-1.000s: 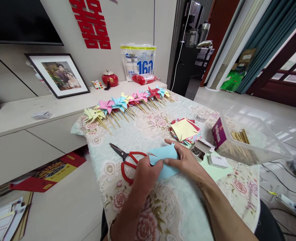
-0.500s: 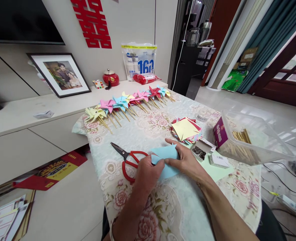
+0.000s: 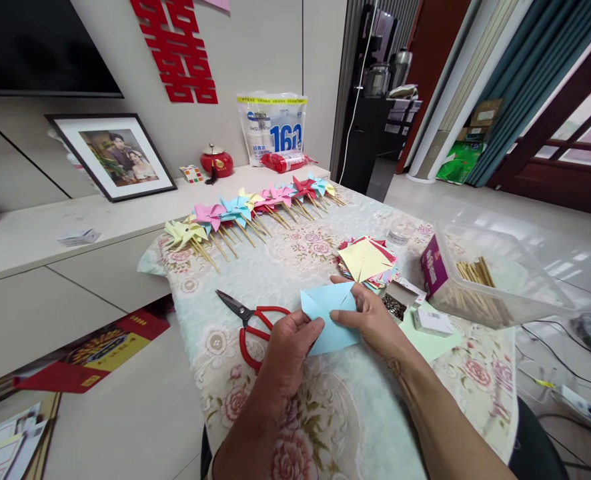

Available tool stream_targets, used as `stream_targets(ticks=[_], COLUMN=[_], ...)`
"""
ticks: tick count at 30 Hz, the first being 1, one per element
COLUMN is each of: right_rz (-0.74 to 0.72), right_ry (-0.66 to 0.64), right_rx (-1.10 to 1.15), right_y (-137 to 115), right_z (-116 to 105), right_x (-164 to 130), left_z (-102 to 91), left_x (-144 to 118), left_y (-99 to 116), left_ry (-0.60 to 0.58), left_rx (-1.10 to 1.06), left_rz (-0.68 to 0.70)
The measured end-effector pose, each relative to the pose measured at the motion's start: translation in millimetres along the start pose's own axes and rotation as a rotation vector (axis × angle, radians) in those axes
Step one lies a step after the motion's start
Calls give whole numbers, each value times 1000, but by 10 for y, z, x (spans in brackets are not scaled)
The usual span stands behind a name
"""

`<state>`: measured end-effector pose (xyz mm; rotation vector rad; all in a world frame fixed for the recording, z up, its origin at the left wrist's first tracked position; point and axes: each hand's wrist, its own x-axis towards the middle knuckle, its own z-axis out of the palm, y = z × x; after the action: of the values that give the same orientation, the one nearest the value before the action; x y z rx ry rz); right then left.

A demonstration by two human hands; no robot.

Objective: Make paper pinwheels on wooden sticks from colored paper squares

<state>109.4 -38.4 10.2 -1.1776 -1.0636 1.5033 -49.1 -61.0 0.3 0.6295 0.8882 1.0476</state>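
The left hand (image 3: 289, 337) is pinching a blue sheet (image 3: 331, 338) at its left edge, fingers bent; the right hand (image 3: 369, 319) is clasping its right side, thumb on top. The sheet is spanning both hands over the cloth (image 3: 300, 257). Scissors (image 3: 245, 313) are lying just left, squares (image 3: 364, 259) beyond the right hand, pinwheels (image 3: 236, 210) farther off; a tub (image 3: 431, 268) is holding sticks (image 3: 477, 272) rightward.
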Motion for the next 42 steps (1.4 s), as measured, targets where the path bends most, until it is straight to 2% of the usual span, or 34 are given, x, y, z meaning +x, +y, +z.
stream_targets(ticks=[15,28,34,42], right_rz=[6,-41,-50,-21], right_ry=[-7,0,25,-13], right_rx=[77,-148,-161,-24], right_y=[10,24,47,-18], right_z=[-17,12,7,35], right_x=[-11,4,13,-11], left_z=[-30,-54,5,-22], left_x=[23,24,15,17], left_y=[-30,-74,-66,-66], left_ry=[111,162,88,117], left_rx=[90,239,139,86], left_rz=[53,82,90,79])
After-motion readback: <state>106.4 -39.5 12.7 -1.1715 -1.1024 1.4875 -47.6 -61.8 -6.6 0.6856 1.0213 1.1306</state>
